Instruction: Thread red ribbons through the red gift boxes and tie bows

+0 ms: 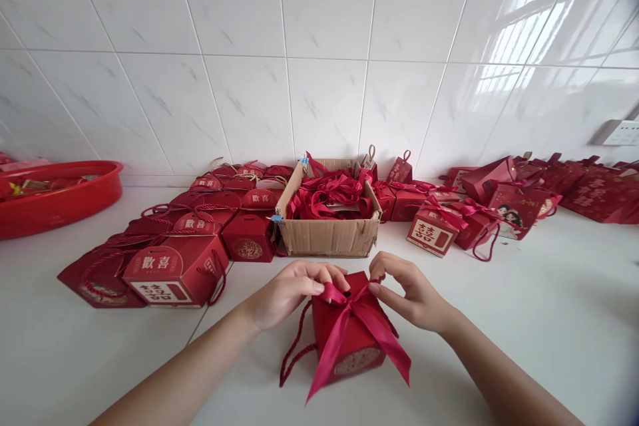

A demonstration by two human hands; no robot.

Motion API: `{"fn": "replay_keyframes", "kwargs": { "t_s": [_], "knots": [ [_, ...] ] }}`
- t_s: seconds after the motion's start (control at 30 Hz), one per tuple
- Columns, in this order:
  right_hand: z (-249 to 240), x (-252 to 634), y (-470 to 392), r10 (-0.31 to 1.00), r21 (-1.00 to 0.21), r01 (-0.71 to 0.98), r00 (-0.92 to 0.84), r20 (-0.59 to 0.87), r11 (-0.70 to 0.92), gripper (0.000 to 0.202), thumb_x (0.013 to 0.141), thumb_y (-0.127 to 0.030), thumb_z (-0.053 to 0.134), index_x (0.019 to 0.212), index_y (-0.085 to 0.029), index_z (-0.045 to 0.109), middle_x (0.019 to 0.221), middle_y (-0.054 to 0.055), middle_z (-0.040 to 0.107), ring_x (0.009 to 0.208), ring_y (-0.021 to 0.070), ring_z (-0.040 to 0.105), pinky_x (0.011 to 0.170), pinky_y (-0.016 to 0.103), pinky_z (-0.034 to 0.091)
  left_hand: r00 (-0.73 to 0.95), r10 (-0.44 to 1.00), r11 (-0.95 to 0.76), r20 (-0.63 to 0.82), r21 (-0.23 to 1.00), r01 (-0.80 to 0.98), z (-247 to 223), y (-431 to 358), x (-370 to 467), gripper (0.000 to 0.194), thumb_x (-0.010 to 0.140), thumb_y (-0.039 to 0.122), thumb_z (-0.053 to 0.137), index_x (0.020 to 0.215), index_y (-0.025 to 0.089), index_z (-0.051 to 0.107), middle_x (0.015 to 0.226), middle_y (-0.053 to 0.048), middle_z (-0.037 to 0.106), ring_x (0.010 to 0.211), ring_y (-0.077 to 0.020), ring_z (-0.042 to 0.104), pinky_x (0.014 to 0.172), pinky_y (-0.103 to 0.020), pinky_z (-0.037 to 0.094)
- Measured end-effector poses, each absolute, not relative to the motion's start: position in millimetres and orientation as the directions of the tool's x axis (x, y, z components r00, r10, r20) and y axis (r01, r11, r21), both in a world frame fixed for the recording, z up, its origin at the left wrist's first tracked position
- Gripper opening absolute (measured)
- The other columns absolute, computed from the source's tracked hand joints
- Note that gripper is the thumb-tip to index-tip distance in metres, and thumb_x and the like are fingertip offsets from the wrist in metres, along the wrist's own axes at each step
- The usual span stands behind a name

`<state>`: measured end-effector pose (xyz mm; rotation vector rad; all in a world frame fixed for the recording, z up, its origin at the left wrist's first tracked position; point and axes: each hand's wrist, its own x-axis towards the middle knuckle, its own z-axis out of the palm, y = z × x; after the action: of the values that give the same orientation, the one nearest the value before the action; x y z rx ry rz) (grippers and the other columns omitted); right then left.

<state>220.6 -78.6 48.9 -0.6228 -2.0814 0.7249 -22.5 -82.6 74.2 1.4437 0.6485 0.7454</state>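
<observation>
A red gift box (pixel 327 336) with a round pale emblem stands on the white tabletop in front of me. Tied at its top is a pinkish-red ribbon (pixel 333 339) in a bow, its two tails hanging down over the front. My left hand (pixel 294 289) pinches the bow's left loop between thumb and fingers. On the opposite side, my right hand (pixel 412 289) pinches the right loop. A twisted red cord handle (pixel 294 359) droops from the box's left side onto the table.
Behind the box, a cardboard box (pixel 327 238) holds many loose red ribbons. Rows of red gift boxes (pixel 174 259) fill the left side. Boxes with bows (pixel 433 229) and red bags (pixel 599 190) stand at right. A red basin (pixel 64 203) sits far left against the tiled wall (pixel 239 6).
</observation>
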Motion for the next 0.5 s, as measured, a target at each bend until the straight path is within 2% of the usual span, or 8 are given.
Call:
{"fn": "replay_keyframes", "kwargs": {
  "t_s": [0.1,0.2,0.3,0.43,0.5],
  "knots": [
    [49,217,-80,0.677,-0.695,0.196,-0.510,0.531,0.692,0.005,0.091,-0.024,0.051,0.093,-0.020,0.055,0.089,0.005,0.055,0.081,0.0167,0.049,0.074,0.031,0.044,0.584,0.812,0.003,0.021,0.999,-0.041,73,-82,-22,0.014,0.068,0.014,0.052,0.061,0.017,0.064,0.097,-0.008,0.066,0.106,-0.0269,0.055,0.095,-0.038,0.040],
    [51,212,-86,0.694,-0.714,0.178,-0.479,0.538,0.677,0.014,0.090,-0.028,0.056,0.102,-0.022,0.060,0.103,0.008,0.053,0.094,0.0192,0.052,0.084,0.035,0.045,0.577,0.817,-0.007,0.012,1.000,-0.011,74,-86,-21,0.016,0.073,0.014,0.051,0.061,0.016,0.061,0.100,-0.006,0.063,0.097,-0.0234,0.057,0.091,-0.035,0.042],
    [52,205,-94,0.699,-0.720,0.179,-0.477,0.533,0.671,0.012,0.085,-0.029,0.063,0.095,-0.023,0.067,0.111,0.009,0.050,0.104,0.0218,0.052,0.092,0.038,0.044,0.603,0.798,-0.010,0.019,1.000,-0.018,77,-91,-20,0.017,0.076,0.015,0.051,0.063,0.017,0.062,0.103,-0.005,0.060,0.095,-0.0225,0.057,0.088,-0.033,0.043],
    [55,198,-103,0.712,-0.741,0.204,-0.520,0.472,0.640,0.005,0.083,-0.024,0.066,0.083,-0.021,0.070,0.116,0.009,0.050,0.108,0.0231,0.052,0.084,0.035,0.047,0.654,0.756,-0.011,0.018,1.000,-0.015,77,-91,-22,0.019,0.071,0.013,0.050,0.066,0.018,0.068,0.105,-0.005,0.058,0.096,-0.0232,0.056,0.086,-0.033,0.041],
    [57,197,-104,0.705,-0.750,0.190,-0.541,0.459,0.634,0.005,0.082,-0.025,0.067,0.081,-0.021,0.070,0.117,0.010,0.051,0.113,0.0245,0.049,0.085,0.035,0.047,0.669,0.743,0.004,0.024,0.999,-0.040,77,-90,-22,0.019,0.069,0.015,0.051,0.068,0.019,0.070,0.105,-0.005,0.058,0.099,-0.0242,0.054,0.089,-0.034,0.040]
  ]
}}
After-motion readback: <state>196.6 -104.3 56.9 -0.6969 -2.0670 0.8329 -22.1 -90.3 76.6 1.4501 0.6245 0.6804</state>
